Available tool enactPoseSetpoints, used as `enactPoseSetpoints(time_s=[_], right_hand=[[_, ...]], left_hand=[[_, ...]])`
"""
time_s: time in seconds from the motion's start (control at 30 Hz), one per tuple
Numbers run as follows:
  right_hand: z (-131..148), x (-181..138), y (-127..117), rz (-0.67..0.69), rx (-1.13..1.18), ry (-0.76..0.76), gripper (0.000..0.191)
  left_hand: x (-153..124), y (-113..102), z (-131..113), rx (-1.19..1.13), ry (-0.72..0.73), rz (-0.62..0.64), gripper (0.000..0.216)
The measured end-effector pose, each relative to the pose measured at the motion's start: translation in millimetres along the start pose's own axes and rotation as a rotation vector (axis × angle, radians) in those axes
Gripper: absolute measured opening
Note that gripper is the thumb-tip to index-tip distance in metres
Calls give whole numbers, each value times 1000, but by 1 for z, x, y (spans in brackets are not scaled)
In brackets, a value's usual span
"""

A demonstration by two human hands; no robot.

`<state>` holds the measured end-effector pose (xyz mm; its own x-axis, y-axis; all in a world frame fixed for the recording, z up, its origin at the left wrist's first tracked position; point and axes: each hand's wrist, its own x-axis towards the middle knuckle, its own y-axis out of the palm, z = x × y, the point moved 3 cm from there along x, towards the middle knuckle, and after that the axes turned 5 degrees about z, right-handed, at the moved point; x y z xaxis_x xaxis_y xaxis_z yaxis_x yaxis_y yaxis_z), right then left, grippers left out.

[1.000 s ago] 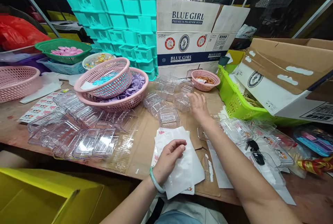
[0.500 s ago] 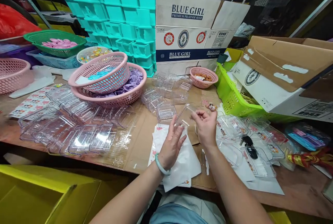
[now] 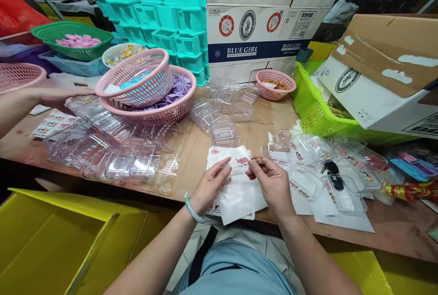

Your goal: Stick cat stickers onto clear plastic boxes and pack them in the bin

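Note:
In front of me my left hand (image 3: 210, 185), with a pale green bangle at the wrist, has its thumb and forefinger at the edge of a thin clear plastic piece (image 3: 236, 164); its outline is faint. My right hand (image 3: 272, 180) is closed, pinching a small colourful printed piece (image 3: 257, 160) by the fingertips, near the clear piece's other end. Beneath both hands lie white printed sheets (image 3: 239, 201). To the right are clear cases with printed cards (image 3: 304, 151). Just beyond my hands sits a stack of clear cases (image 3: 225, 134).
Another person's hand (image 3: 65, 97) reaches in from the left over rows of clear cases (image 3: 119, 162). Pink baskets (image 3: 147, 114) hold blue and purple pieces. A small pink basket (image 3: 275, 87), a green crate (image 3: 318, 107), cartons (image 3: 246, 53) and black keys (image 3: 335, 181) are around.
My view has tilted downward. Both hands have come lower and nearer me, and the clear piece now lies flatter. Another person's hand has entered at the left.

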<state>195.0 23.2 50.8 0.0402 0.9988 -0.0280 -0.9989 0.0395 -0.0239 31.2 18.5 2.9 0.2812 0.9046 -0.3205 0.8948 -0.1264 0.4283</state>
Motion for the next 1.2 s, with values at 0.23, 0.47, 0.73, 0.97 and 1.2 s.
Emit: enactPoseSetpoints(time_s=[0.23,0.47,0.73,0.97,1.2], right_hand=[[-12,-17,7,25,-74,112,32],[-23,-28,12,-81,-178,-5,33],[-23,-25,12,-63,-229,-26,35],[-22,-23,12,-62,-256,-52,35],[-18,-23,15,-93,-395,-109,38]], left_hand=[[5,1,4,-57,-43,-44,62],[3,4,7,-129,-6,-21,53],[3,4,6,-113,10,6,52],[3,4,5,-105,4,8,52],[1,5,4,-38,13,-4,58]])
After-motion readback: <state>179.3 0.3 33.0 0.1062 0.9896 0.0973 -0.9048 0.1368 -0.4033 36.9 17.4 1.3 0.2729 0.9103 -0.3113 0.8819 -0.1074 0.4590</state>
